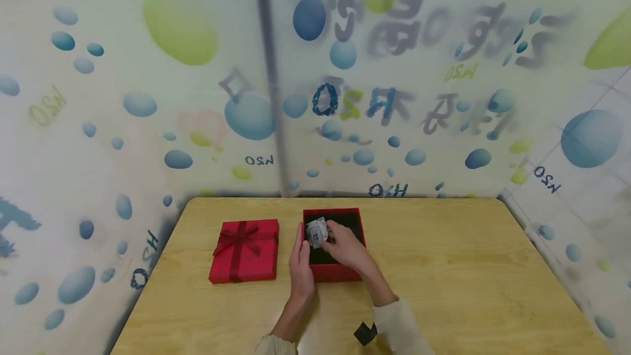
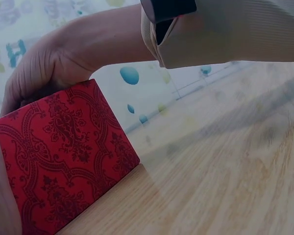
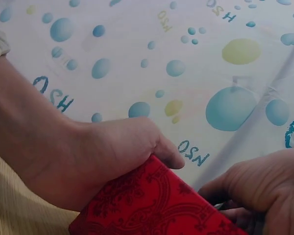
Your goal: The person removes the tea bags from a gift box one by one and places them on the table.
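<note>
A red gift box [image 1: 337, 274] with a black inside stands uncovered on the table, its walls darkly patterned in the left wrist view. My left hand [image 1: 300, 272] holds its left wall, the fingers long against the outside and the thumb at the rim. Over the box's left part, my right hand [image 1: 349, 246] pinches a small whitish-grey packet [image 1: 316, 233] with dark print between thumb and fingers. In the right wrist view the packet is hidden behind the box wall [image 3: 157, 205] and that hand's fingers.
Left of the box lies its red lid [image 1: 263, 259] with a dark red ribbon bow. A small black object [image 1: 365, 334] sits near the right sleeve [image 1: 401, 327]. The wooden table [image 1: 468, 267] reaches back to a wall sheet [image 1: 335, 174] printed with blue and green dots.
</note>
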{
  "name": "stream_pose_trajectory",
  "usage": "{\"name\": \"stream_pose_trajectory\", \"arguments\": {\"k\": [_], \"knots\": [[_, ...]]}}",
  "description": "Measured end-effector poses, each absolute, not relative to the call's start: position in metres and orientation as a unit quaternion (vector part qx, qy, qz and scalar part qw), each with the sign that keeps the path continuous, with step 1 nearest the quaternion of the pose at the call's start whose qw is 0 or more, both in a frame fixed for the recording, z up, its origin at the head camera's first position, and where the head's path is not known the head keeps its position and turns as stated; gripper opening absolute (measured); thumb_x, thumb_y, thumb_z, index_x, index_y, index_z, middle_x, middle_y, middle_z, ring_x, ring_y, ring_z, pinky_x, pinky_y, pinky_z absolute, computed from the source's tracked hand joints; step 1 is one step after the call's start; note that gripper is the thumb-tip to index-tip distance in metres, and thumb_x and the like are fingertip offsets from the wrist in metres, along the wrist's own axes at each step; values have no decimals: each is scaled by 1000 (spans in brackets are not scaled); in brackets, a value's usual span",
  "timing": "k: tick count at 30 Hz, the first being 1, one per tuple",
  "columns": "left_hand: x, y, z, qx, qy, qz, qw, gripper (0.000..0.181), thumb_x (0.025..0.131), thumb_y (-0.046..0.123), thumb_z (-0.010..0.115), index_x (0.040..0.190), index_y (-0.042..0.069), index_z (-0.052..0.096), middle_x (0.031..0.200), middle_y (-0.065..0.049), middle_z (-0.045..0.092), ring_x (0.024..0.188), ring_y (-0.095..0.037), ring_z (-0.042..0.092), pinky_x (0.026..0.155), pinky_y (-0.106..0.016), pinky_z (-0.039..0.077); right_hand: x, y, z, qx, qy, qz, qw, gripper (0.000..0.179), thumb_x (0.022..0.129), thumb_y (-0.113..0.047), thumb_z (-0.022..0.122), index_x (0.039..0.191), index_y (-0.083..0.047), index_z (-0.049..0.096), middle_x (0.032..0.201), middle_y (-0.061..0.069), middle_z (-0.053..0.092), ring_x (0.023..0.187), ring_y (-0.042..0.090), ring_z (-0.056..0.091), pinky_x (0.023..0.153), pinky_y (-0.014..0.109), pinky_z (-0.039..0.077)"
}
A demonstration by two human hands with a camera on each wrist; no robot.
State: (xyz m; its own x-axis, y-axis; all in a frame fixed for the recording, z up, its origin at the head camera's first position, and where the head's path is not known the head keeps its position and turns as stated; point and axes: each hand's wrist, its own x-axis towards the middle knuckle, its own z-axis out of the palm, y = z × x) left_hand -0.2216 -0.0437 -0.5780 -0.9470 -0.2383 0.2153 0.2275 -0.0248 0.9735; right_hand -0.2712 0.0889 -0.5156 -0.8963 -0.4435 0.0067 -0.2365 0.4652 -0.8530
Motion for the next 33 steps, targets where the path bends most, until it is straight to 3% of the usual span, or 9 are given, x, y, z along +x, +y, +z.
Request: {"name": "stream_pose_trajectory", "arguments": {"k": [3, 6, 11, 15, 20, 27, 30, 33], "knots": [[-224, -43, -578, -1, -678, -718, 160, 51, 115, 17, 32, 164, 4, 31, 170, -11, 30, 158, -29, 21, 114, -8, 21, -271, 92, -512, -194, 833, -510, 97, 35, 97, 0, 65, 131, 6, 57, 117, 19, 70, 94, 21, 66, 74, 29, 57], [-226, -42, -578, -4, -681, -716, 154, 51, 115, 19, 31, 164, 3, 29, 170, -14, 29, 158, -30, 20, 114, -8, 20, -271, 97, -507, -186, 821, -532, 91, 38, 98, 0, 65, 134, 7, 57, 121, 20, 70, 100, 22, 68, 81, 32, 60], [-231, -43, -577, -18, -691, -707, 149, 54, 116, 27, 26, 166, 7, 26, 171, -12, 27, 158, -29, 20, 122, -22, 20, -276, 113, -494, -154, 823, -544, 57, 38, 99, -2, 68, 135, 3, 60, 124, 17, 71, 104, 23, 68, 90, 41, 59], [-231, -43, -576, -13, -687, -713, 139, 53, 116, 28, 25, 166, 11, 26, 171, -10, 27, 158, -23, 21, 125, -33, 18, -279, 131, -486, -140, 826, -543, 51, 39, 100, -4, 67, 137, 2, 59, 123, 18, 72, 99, 22, 64, 87, 35, 56], [-229, -44, -576, -9, -688, -712, 139, 54, 115, 25, 25, 166, 6, 25, 171, -11, 26, 159, -24, 20, 127, -34, 15, -281, 154, -481, -115, 822, -556, 52, 44, 102, -4, 64, 143, 6, 52, 124, 23, 72, 92, 22, 60, 76, 26, 49], [-228, -46, -578, -15, -682, -718, 135, 53, 115, 24, 25, 167, 15, 24, 173, -7, 23, 160, -21, 18, 129, -48, 13, -289, 177, -485, -60, 829, -555, 47, 48, 104, -10, 63, 147, 6, 49, 129, 27, 68, 98, 23, 62, 78, 27, 52], [-227, -47, -579, -14, -679, -721, 138, 52, 115, 26, 26, 167, 17, 25, 173, -7, 24, 160, -21, 18, 129, -45, 13, -293, 183, -488, -50, 829, -555, 48, 48, 103, -10, 64, 146, 6, 49, 130, 28, 67, 95, 22, 62, 75, 26, 52], [-226, -47, -580, -11, -677, -722, 142, 53, 115, 28, 27, 167, 14, 25, 173, -8, 24, 159, -21, 18, 127, -30, 15, -294, 187, -490, -47, 826, -559, 53, 48, 103, -10, 64, 146, 6, 49, 130, 28, 67, 92, 19, 61, 72, 24, 51]]}}
